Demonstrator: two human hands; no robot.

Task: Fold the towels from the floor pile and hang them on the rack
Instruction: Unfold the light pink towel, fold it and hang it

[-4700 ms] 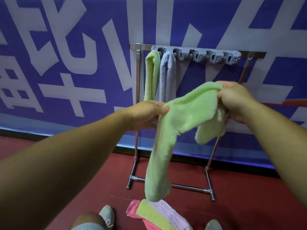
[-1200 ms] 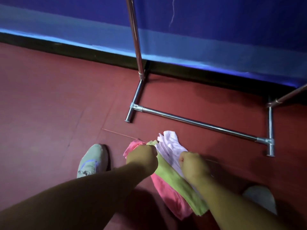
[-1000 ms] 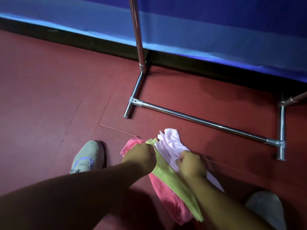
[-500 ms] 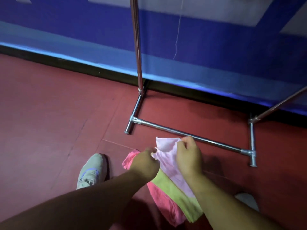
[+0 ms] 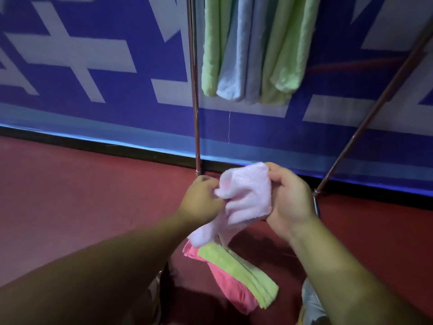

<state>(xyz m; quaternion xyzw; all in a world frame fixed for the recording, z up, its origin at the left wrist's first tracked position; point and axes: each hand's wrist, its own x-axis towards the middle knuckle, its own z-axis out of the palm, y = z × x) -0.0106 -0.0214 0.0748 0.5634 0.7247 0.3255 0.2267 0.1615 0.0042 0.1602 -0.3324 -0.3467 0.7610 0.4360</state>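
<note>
standing against a blue wall banner [image 5: 93, 66] with big white characters, the metal towel rack [image 5: 194, 90] is rising from the red floor [image 5: 70, 195] at upper centre, its left upright just behind the hands and a slanting right leg further off. three folded towels are already hanging from it, above the frame's top edge: a green towel [image 5: 210, 55], a light blue towel [image 5: 236, 57] and a second green towel [image 5: 288, 55], side by side and touching.

on the floor, below the forearms, two towels are waiting in the pile, a green floor towel [image 5: 239, 275] lying across a pink towel [image 5: 225, 280].

the pale pink towel [image 5: 246, 195] is being held up between both hands, clear of the pile, still bunched. the left hand [image 5: 201, 200] is pinching its left edge with curled fingers; the right hand [image 5: 290, 202] is gripping the right side, thumb on top and fingers wrapped behind. most of the cloth is sitting between the two grips, while a loose tail is drooping down and left, below the left hand, toward the pile.

so the towel's long axis is not yet running hand to hand; it is trailing downward from the left grip. folding will likely need the hands to spread apart and find corners. the rack is up and ahead, its free space to the right, nearer the right hand.
</note>
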